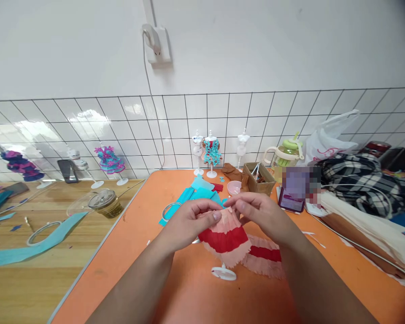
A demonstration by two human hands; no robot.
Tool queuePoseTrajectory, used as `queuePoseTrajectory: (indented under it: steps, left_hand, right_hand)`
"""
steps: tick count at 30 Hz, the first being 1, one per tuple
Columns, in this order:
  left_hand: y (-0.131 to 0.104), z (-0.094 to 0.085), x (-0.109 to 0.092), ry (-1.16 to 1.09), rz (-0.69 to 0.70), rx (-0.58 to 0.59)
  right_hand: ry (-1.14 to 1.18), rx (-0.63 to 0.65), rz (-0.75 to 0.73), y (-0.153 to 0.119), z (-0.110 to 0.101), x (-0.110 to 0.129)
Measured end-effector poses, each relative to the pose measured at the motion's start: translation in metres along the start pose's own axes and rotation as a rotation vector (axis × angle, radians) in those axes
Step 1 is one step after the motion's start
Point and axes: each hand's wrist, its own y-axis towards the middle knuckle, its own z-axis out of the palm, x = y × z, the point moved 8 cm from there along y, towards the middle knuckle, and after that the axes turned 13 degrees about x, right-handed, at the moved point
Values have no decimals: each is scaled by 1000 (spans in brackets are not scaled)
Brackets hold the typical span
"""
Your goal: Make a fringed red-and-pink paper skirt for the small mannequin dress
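In front of me a pink and red crepe paper skirt [227, 242] hangs in gathered folds on a small stand, whose white round base [223, 272] shows below the hem. My left hand [192, 223] pinches its upper left edge between thumb and fingers. At the upper right of the gathers, my right hand [259, 213] has its fingers closed on the paper; some fingertips are hidden behind it. A loose strip of pink and red crepe paper [265, 255] trails to the right, under my right forearm. The stand's upper part is covered by my hands and the paper.
Behind my hands lie turquoise paper [202, 194], a tape roll [171, 210] and a pink bowl [234, 187]. Small mannequins [211, 150], a cardboard box [259, 178] and a green-lidded bottle [290, 150] line the back. Left, a lidded cup [105, 203] stands on the wooden table.
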Motion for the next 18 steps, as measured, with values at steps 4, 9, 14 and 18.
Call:
queuePoseTrajectory:
  steps: [4,9,14,18]
  left_hand:
    - [8,6,12,-24,-72,96]
    - [14,15,39,-58,-171,296]
    - [-5,-15,98,-37,-335,179]
    - [-27,-33,138,-43,-410,47]
  right_hand:
    - [-376,-362,105,-19,-71,-18]
    - [-865,-361,664,-76,-164,-118]
    - [-699,-279,828,-133,-191,-189]
    - [-622,-184,792,-127,-176,-196]
